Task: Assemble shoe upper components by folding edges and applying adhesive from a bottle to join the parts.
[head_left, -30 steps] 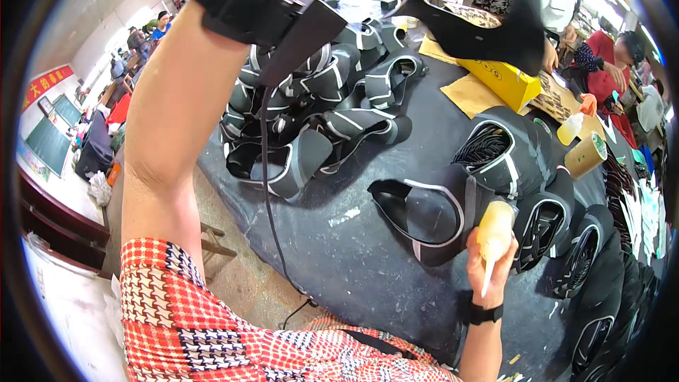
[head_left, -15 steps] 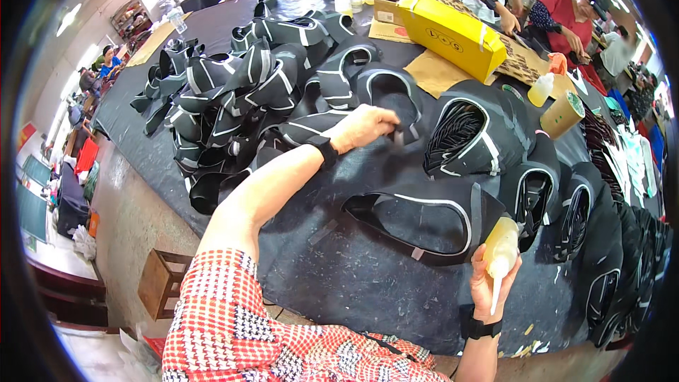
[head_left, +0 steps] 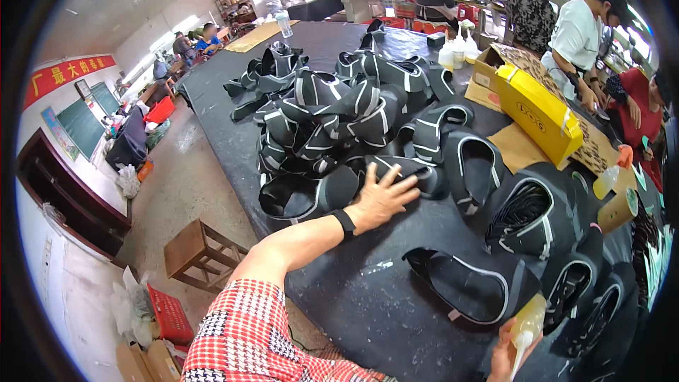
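Note:
My left hand (head_left: 382, 201) is open, fingers spread, at the near edge of a pile of black fabric bands with pale grey edge strips (head_left: 332, 110). Its fingertips lie over or against one black band (head_left: 428, 178); whether they press on it I cannot tell. My right hand (head_left: 503, 357), low at the right, is wrapped round a squeeze bottle (head_left: 529, 318) of yellowish liquid, its white nozzle tilted down toward me. Just beyond the bottle a single black fabric loop (head_left: 488, 276) lies on the dark table (head_left: 346, 276). Another loop (head_left: 475, 166) stands right of my left hand.
Rolled black bundles (head_left: 527, 209) crowd the right side. Behind them are a yellow box (head_left: 541, 113), a cardboard tube (head_left: 617, 209) and another glue-like bottle (head_left: 606, 182). White bottles (head_left: 458, 49) stand far back. A wooden stool (head_left: 198, 251) is left of the table. Co-workers stand at the far right.
The view has swung left, so everything sits further right. My left hand has moved from beside the standing loop toward the pile, and its fingers have spread. The right hand still holds the bottle.

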Action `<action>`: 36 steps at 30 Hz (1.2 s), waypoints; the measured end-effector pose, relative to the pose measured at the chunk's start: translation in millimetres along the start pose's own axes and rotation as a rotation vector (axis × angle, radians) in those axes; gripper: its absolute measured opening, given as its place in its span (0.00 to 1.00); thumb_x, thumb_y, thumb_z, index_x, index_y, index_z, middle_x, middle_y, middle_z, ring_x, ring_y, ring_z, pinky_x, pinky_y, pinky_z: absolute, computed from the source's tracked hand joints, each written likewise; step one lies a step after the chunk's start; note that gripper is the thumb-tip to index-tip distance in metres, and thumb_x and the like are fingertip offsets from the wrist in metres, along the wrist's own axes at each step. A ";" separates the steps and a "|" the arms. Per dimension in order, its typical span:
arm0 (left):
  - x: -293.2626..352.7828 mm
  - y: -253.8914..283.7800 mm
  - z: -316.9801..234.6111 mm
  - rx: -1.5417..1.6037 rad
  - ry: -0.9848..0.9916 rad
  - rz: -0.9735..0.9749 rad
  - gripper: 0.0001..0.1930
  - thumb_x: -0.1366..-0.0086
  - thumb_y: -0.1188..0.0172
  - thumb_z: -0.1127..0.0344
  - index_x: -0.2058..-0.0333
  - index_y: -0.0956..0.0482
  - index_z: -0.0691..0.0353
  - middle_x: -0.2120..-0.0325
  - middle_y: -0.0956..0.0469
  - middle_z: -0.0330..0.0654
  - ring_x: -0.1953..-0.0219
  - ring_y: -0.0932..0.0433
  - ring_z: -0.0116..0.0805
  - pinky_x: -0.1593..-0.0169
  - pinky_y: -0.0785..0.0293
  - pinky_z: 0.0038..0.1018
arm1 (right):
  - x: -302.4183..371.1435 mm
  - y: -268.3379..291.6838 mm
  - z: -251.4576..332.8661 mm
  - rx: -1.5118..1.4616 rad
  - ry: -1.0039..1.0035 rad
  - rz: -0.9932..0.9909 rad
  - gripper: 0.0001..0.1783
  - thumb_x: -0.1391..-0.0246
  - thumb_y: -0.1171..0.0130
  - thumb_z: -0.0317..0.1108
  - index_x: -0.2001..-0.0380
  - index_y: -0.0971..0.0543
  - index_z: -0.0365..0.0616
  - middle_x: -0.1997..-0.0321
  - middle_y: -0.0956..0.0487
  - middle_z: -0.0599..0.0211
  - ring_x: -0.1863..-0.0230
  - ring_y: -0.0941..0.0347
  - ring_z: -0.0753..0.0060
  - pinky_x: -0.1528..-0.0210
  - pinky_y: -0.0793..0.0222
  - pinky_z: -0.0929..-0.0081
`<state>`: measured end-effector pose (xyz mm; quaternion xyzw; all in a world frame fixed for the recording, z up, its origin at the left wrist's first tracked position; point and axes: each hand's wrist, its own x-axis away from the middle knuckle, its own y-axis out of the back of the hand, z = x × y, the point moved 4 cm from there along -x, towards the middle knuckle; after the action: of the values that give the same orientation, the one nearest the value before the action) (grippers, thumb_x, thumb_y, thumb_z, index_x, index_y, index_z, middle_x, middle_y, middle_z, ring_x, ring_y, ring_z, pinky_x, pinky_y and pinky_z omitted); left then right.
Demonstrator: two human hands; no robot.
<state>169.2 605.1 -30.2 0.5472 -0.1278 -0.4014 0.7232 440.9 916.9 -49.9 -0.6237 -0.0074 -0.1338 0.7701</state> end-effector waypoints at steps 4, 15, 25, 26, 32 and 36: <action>12.3 -35.0 56.9 -0.120 -0.073 -0.169 0.16 0.46 0.47 0.53 0.57 0.27 0.38 0.44 0.43 0.32 0.39 0.52 0.45 0.50 0.42 0.53 | -1.6 -31.5 -0.2 0.455 0.143 -0.048 0.19 0.54 0.49 0.22 0.55 0.33 0.34 0.60 0.28 0.56 0.60 0.31 0.57 0.66 0.28 0.69; -7.9 -85.2 166.3 -0.188 -0.356 -0.460 0.14 0.49 0.50 0.60 0.62 0.25 0.37 0.54 0.32 0.31 0.46 0.39 0.40 0.48 0.40 0.40 | 0.9 -10.5 -4.9 0.909 0.302 -0.373 0.21 0.52 0.44 0.34 0.53 0.32 0.42 0.55 0.30 0.59 0.52 0.36 0.57 0.56 0.33 0.58; -21.4 -146.0 239.2 -0.145 -0.227 -0.185 0.17 0.48 0.44 0.56 0.56 0.26 0.39 0.51 0.34 0.38 0.43 0.44 0.45 0.47 0.40 0.44 | 9.6 4.4 -18.0 0.952 0.460 -0.348 0.24 0.48 0.47 0.32 0.47 0.39 0.49 0.46 0.37 0.61 0.47 0.38 0.58 0.47 0.35 0.62; -30.6 -143.8 233.2 -0.177 -0.201 -0.095 0.18 0.46 0.46 0.55 0.55 0.28 0.39 0.49 0.37 0.39 0.41 0.47 0.46 0.47 0.42 0.47 | 10.1 -2.2 -23.4 0.628 0.396 -0.291 0.25 0.49 0.47 0.29 0.47 0.40 0.49 0.46 0.38 0.61 0.48 0.39 0.60 0.48 0.35 0.64; -34.6 -92.7 179.7 -0.314 -0.007 0.320 0.21 0.41 0.52 0.51 0.47 0.35 0.38 0.39 0.51 0.34 0.37 0.59 0.49 0.43 0.55 0.56 | 2.8 -8.7 -29.4 -0.504 0.080 -0.102 0.24 0.51 0.45 0.38 0.50 0.34 0.47 0.48 0.34 0.63 0.43 0.43 0.56 0.48 0.36 0.58; -21.1 -67.4 126.7 -0.234 -0.090 0.220 0.22 0.42 0.49 0.60 0.47 0.36 0.39 0.41 0.45 0.31 0.40 0.53 0.59 0.43 0.50 0.52 | 8.3 -19.7 -21.2 -0.559 0.015 -0.098 0.23 0.52 0.44 0.39 0.52 0.31 0.44 0.48 0.32 0.61 0.43 0.43 0.53 0.47 0.34 0.56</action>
<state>46.7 527.7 -38.4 0.4234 -0.1717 -0.3563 0.8151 441.3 891.2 -34.2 -0.8099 0.0054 -0.1723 0.5607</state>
